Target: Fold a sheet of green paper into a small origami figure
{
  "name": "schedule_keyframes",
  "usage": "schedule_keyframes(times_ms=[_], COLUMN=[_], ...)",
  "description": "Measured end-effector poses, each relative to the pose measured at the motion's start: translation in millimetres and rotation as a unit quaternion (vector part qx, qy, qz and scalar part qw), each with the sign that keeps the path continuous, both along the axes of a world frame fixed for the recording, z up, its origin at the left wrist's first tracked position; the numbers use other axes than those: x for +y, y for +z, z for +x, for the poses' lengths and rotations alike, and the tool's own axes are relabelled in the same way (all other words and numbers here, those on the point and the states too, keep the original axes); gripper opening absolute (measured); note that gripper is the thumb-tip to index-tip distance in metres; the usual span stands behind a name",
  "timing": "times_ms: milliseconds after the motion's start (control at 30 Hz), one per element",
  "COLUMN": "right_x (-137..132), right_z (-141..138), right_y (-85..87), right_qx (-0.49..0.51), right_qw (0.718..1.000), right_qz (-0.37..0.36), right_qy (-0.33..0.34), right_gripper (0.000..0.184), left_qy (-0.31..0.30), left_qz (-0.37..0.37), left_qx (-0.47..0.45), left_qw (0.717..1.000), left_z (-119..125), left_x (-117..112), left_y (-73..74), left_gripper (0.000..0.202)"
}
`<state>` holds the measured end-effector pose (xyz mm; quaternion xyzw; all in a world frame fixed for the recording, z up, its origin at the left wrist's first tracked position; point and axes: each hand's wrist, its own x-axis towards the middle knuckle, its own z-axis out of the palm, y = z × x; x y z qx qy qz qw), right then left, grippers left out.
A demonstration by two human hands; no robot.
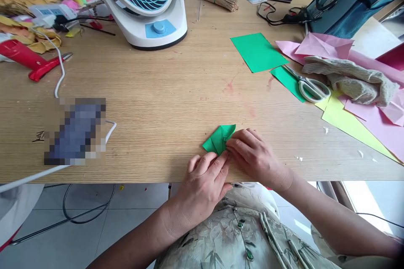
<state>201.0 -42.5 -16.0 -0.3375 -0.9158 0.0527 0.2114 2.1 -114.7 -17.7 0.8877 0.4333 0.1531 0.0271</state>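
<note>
At the desk (pixel 142 151) edge — pressing a fold.
Flat-fingered, the left hand (pixel 202 187) pins the folded green paper (pixel 217 138), the right hand (pixel 254 155) curls fingertips onto it; the crease likely wants firm, even pressure.

left hand (pixel 203 185), right hand (pixel 252 153), palms down, fingertips touching

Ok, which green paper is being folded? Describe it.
Go to the near edge of the wooden table. There the left hand and right hand press a small folded green paper. Unlike the flat green sheets by the scissors, it is creased into pointed flaps.
</note>
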Motion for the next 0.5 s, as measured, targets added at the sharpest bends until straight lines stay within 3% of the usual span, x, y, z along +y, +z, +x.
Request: schedule_keyframes(times_ms=[100,267,500], right_x=[-5,-15,-31], right_z=[4,14,16], right_y=[-2.7,1.5,4.6], right_qx=[0.021,-0.046,-0.084], right_qw=[0.999,0.998,0.995], right_qz=[0.0,-0.017,-0.006], right_qy=[0.026,0.04,0.049], right_gripper=[0.024,0.036,0.049], left_qy=[0.009,-0.007,-0.084], left_qz=[0.001,-0.002,-0.039], left_qx=[0.017,0.026,-0.036], left_qw=[1.0,1.0,0.995], left_z=[-1,-6,-30], left_x=[-5,-8,1], left_y=[-4.6,-9.4,7.6], left_gripper=[0.051,0.057,0.04])
